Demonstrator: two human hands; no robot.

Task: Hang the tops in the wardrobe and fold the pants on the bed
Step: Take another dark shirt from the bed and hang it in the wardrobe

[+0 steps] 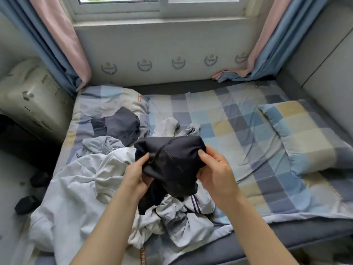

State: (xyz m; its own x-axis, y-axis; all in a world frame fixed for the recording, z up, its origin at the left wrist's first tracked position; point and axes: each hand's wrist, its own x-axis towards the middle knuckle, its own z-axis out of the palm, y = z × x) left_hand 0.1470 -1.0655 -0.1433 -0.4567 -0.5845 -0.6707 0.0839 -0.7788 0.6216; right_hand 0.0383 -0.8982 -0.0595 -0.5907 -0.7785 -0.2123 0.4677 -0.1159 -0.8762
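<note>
Clothes pile (107, 180) left, bare quilt (238, 131) right

Your two bare forearms reach forward from the bottom edge, angling in toward each other. Your left hand (136, 174) has its fingers curled, thumb pointing up and pinching the dark navy fabric garment (172, 159) at its left side. Your right hand (215, 169) grips the same garment's right side, thumb on top, fingers tucked beneath.
</note>
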